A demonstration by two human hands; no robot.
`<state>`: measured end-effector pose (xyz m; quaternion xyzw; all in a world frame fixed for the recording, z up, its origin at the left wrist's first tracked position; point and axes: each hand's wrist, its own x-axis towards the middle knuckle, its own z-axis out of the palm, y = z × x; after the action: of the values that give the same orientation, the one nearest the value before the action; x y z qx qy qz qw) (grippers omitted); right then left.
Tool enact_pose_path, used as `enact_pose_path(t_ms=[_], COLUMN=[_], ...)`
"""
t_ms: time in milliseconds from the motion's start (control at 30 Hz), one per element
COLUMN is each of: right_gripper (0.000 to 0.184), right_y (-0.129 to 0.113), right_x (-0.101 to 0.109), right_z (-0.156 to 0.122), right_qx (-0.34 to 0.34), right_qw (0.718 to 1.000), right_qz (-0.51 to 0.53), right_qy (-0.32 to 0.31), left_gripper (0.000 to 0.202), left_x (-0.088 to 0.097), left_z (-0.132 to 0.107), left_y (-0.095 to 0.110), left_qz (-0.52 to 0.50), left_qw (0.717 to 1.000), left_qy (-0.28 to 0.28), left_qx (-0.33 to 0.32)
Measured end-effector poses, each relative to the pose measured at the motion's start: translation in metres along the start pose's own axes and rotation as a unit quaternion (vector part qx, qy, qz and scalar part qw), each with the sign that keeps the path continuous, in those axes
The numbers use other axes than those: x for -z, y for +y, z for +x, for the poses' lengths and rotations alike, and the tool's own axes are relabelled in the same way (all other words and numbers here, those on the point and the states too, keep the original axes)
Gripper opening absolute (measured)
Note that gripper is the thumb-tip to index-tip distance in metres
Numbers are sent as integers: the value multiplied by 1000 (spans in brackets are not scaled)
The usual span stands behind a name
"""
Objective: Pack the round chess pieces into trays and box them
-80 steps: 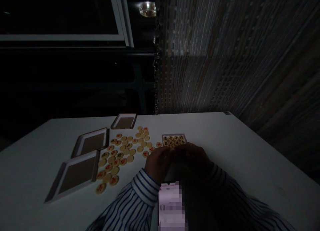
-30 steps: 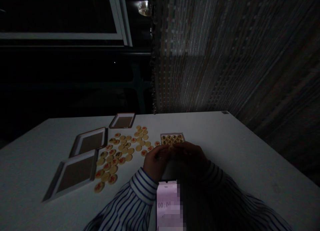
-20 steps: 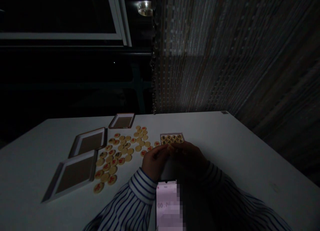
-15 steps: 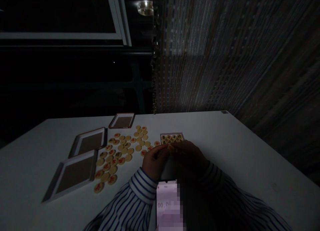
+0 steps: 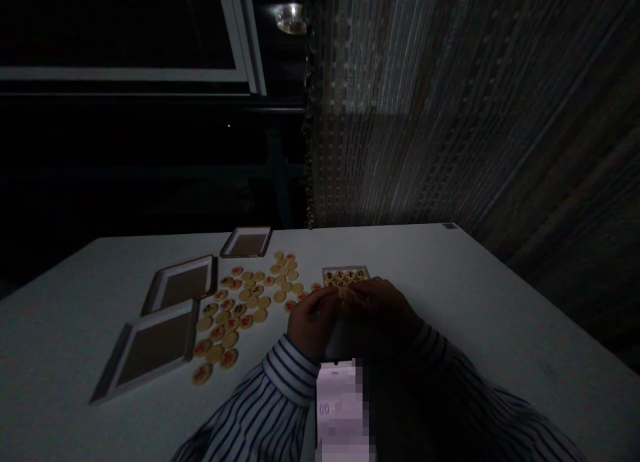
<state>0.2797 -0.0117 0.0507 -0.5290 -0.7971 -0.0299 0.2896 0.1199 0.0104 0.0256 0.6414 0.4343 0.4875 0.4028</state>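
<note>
My left hand [image 5: 311,321] and my right hand [image 5: 389,310] meet at the near side of a small open box [image 5: 325,277]. Rows of Chinese chess pieces [image 5: 350,275] with black characters lie face up inside it. Pinched between the fingertips of both hands is a pale Chinese chess piece [image 5: 343,293]; its marking is too dim to read. My fingers and wrists hide the near part of the box. Left of my left hand, many loose Chinese chess pieces [image 5: 231,323] are spread on the white table [image 5: 475,302], some with red or black characters, others plain side up.
Three shallow trays or lids stand at the left: a near one [image 5: 155,347], a middle one [image 5: 183,283] and a far one [image 5: 247,242]. A lit phone [image 5: 337,395] lies between my forearms. Beyond the table hangs a string curtain [image 5: 380,115], beside a dark window.
The view has shifted slightly, moving the scene a little to the right. My right hand's fingers have drawn in around the pale piece at the box's near side. The loose pieces keep their places.
</note>
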Motion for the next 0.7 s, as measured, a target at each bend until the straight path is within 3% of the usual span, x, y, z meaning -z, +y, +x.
enact_pose_path(t_ms=[100, 233, 500, 700], right_gripper=[22, 27, 30, 31], right_y=[14, 31, 33, 32], right_x=[-3, -4, 9, 10], right_z=[-5, -8, 5, 15], right_qx=[-1, -30, -48, -47], right_qw=[999, 998, 993, 983], right_qz=[12, 2, -82, -127], right_qy=[53, 61, -69, -122], left_gripper=[21, 22, 23, 21], left_x=[1, 2, 2, 3], left_z=[2, 4, 7, 7], left_y=[-8, -16, -23, -23], left_qz=[56, 109, 158, 192], left_qw=[998, 992, 985, 978], left_qy=[34, 32, 16, 11], left_qx=[-22, -58, -70, -85])
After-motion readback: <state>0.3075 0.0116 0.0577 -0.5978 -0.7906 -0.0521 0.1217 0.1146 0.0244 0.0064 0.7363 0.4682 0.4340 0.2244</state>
